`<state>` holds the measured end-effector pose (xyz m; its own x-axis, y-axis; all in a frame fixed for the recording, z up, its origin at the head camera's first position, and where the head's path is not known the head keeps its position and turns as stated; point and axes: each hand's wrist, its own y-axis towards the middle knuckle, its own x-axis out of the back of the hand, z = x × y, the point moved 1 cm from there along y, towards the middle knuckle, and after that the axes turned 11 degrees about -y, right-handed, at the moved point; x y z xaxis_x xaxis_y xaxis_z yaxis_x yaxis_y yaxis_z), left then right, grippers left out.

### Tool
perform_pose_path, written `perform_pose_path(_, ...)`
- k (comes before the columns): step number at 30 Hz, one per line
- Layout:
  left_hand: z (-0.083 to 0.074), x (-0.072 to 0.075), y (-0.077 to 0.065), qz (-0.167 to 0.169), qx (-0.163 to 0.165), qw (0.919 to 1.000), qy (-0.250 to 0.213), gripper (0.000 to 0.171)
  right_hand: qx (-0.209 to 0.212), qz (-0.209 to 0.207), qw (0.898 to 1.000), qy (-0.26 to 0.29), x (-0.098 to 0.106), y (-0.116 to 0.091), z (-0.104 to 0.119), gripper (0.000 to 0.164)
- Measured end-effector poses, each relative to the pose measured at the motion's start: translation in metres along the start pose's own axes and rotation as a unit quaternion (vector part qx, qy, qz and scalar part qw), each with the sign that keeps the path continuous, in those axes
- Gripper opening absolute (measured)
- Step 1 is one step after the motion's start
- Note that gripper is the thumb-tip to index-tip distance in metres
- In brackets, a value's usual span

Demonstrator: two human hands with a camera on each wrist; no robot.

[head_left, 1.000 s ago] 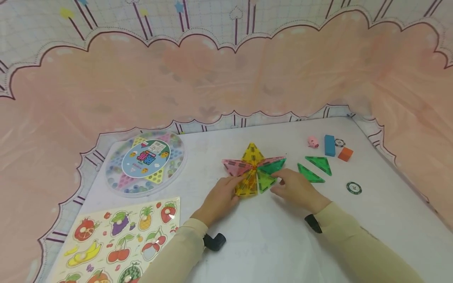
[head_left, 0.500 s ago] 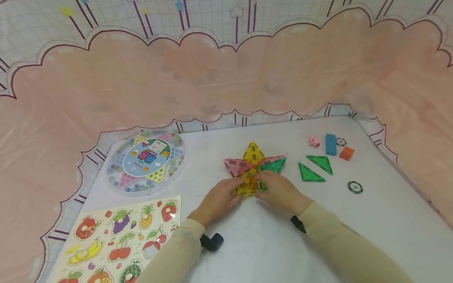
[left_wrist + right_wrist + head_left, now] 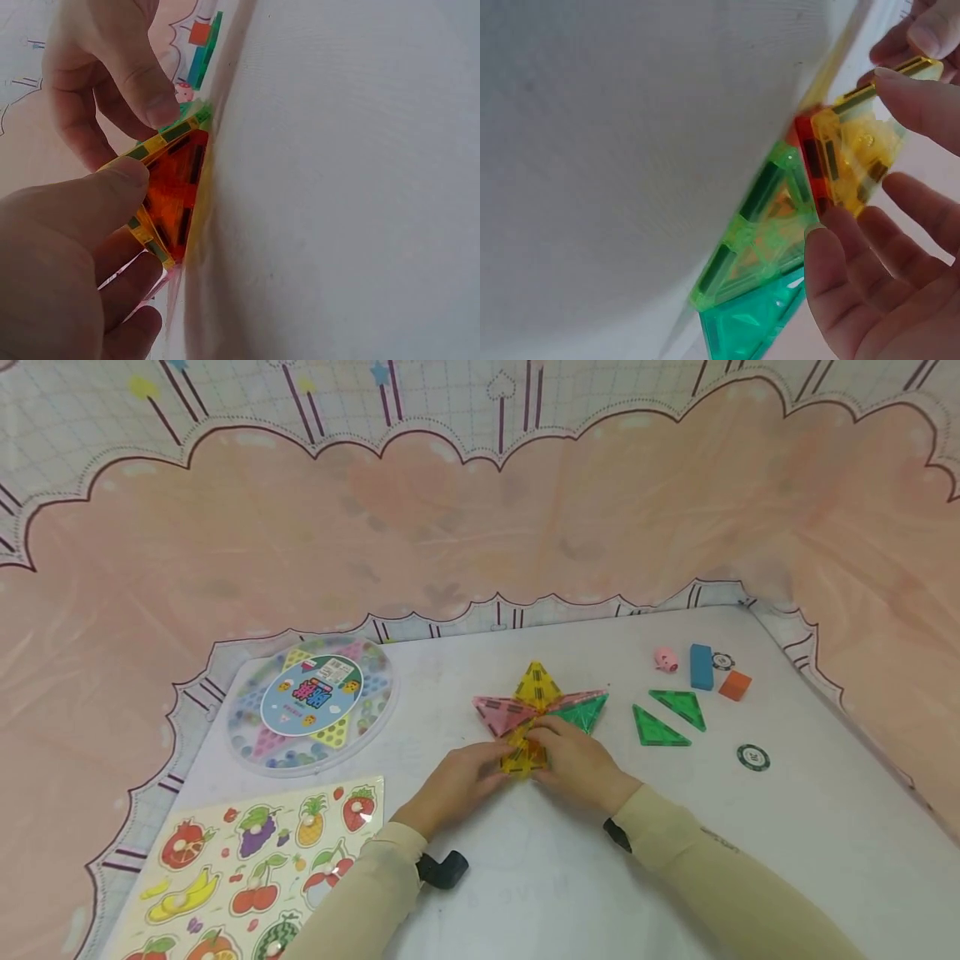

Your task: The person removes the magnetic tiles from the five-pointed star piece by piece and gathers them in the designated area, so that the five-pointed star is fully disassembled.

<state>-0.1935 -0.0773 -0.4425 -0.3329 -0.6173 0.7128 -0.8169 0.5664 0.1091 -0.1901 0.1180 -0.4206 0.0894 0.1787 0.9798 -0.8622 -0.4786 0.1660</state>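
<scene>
Translucent magnetic tiles stand joined as a raised star in the head view, with a pink point [image 3: 501, 717], a yellow rear point [image 3: 536, 685] and a teal green point [image 3: 583, 714]. My left hand [image 3: 453, 787] pinches a yellow triangular tile [image 3: 156, 241] at the star's front, thumb on its edge. From the other side, my right hand [image 3: 583, 767] holds the same yellow tile between fingers and thumb. An orange-red tile [image 3: 177, 187] sits against it. A light green tile [image 3: 761, 217] beside it is hidden by my right hand in the head view.
Two green triangle tiles [image 3: 658, 727] lie to the right, near a blue block [image 3: 701, 667], an orange block [image 3: 735, 686], a pink pig figure [image 3: 665, 660] and a poker chip [image 3: 753, 757]. A round game board [image 3: 311, 693] and a fruit puzzle board [image 3: 217, 806] are on the left.
My right hand has moved left from the light green tile to the yellow tile at the front. My left hand has stayed at the star's front left, shifting slightly.
</scene>
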Motion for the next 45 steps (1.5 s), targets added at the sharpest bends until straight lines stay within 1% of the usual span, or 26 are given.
perform_pose_path(7,0.0011,0.0005,0.0007,-0.001,-0.001,1.0000,-0.006,0.038,-0.025,0.010,1.000,0.002,-0.0035,0.0017,0.0035,0.051)
perform_pose_path(10,0.0020,0.0003,0.0010,-0.003,0.000,1.0000,-0.005,0.038,-0.029,0.008,1.000,-0.004,-0.0033,0.0018,0.0055,0.051)
perform_pose_path(17,-0.0003,0.0010,0.0018,-0.009,-0.014,0.9998,-0.004,0.037,-0.013,-0.007,1.000,-0.024,-0.0038,0.0030,0.0071,0.049)
perform_pose_path(24,-0.0001,0.0004,0.0019,-0.010,-0.015,0.9998,0.010,0.037,0.003,-0.014,0.999,-0.039,-0.0044,0.0024,0.0068,0.047)
perform_pose_path(33,0.0001,0.0005,0.0013,-0.011,0.000,0.9999,0.010,0.039,-0.001,-0.017,0.999,-0.032,-0.0040,0.0023,0.0078,0.049)
perform_pose_path(37,0.0005,0.0006,0.0013,-0.010,0.002,0.9999,0.005,0.038,-0.006,-0.014,0.999,-0.039,-0.0039,0.0028,0.0088,0.050)
perform_pose_path(45,-0.0020,0.0018,0.0008,-0.010,-0.007,0.9999,0.007,0.037,-0.003,-0.017,0.999,-0.050,-0.0049,0.0037,0.0098,0.044)
